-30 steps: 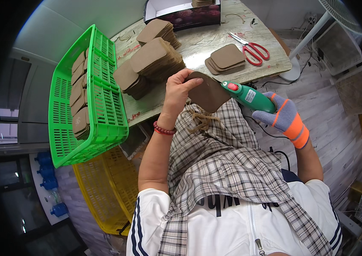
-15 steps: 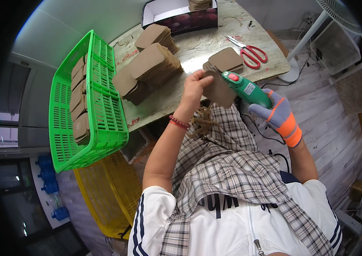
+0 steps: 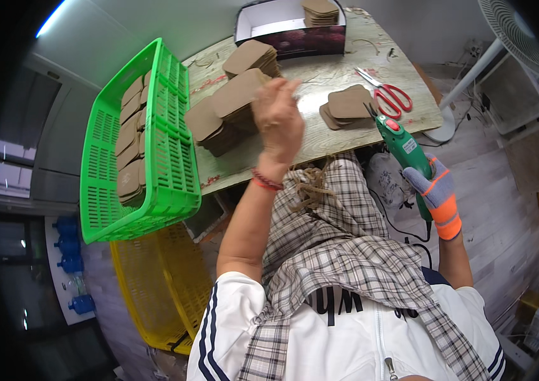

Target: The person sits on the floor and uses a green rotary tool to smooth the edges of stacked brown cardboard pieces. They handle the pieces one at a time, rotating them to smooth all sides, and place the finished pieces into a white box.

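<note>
My right hand (image 3: pixel 436 190), in a grey and orange knit glove, is closed round a green electric cutter (image 3: pixel 406 145), with a red button and narrow blades pointing up and left. Its tip is beside a small pile of brown rounded-corner pieces (image 3: pixel 349 103) at the table's near right. My bare left hand (image 3: pixel 278 117), with a red bead bracelet at the wrist, is at the right side of the tall stacked brown pieces (image 3: pixel 239 94). Its fingers are smeared by motion, and whether they hold a piece does not show. Another stack (image 3: pixel 203 120) stands to the left, and one (image 3: pixel 250 56) farther back.
A green plastic crate (image 3: pixel 174 171) with brown pieces stands left of the table (image 3: pixel 320 136), above a yellow crate (image 3: pixel 155 286). Red-handled scissors (image 3: pixel 395 101) lie at the right. Behind stands a dark open box (image 3: pixel 291 43). A tan cord tangle (image 3: pixel 312 190) rests on my lap; a fan (image 3: pixel 515 35) stands right.
My left hand has moved left, from the cutter's blades to the tall stack. The brown piece it held no longer shows there. My right hand has drawn the cutter down and right.
</note>
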The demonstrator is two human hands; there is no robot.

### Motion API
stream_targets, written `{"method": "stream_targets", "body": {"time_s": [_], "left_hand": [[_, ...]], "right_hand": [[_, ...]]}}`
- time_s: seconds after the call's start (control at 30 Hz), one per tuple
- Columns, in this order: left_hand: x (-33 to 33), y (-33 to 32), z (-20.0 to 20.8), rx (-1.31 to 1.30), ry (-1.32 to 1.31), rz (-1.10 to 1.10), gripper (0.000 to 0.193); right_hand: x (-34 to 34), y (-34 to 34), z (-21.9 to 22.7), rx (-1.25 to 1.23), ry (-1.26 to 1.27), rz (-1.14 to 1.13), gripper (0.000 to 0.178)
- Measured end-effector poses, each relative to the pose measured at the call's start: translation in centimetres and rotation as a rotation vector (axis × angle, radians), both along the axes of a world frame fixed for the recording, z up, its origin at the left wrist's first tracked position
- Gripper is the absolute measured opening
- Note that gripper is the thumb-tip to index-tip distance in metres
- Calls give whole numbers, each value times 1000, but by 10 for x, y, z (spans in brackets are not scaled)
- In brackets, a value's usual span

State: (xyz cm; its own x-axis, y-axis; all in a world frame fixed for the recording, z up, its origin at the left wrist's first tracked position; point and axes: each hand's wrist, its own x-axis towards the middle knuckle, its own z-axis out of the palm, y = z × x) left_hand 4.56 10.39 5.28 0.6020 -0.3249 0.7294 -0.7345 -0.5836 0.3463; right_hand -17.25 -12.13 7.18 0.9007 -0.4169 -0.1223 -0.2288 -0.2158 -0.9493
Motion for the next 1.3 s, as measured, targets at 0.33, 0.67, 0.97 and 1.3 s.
{"method": "stream_targets", "body": {"time_s": [0.33, 0.67, 0.97, 1.3], "left_hand": [[102, 115, 16, 358, 440, 290, 56], [67, 126, 33, -218, 442, 145, 33], [-27, 38, 22, -1793, 956, -503, 33], [-37, -13, 10, -1964, 1084, -722, 35]], "right_hand": [[11, 33, -6, -49, 26, 156, 47], [14, 46, -1, -60, -27, 209, 38], [31, 65, 12, -132, -96, 199, 46], [29, 61, 19, 154, -7, 136, 29]]}}
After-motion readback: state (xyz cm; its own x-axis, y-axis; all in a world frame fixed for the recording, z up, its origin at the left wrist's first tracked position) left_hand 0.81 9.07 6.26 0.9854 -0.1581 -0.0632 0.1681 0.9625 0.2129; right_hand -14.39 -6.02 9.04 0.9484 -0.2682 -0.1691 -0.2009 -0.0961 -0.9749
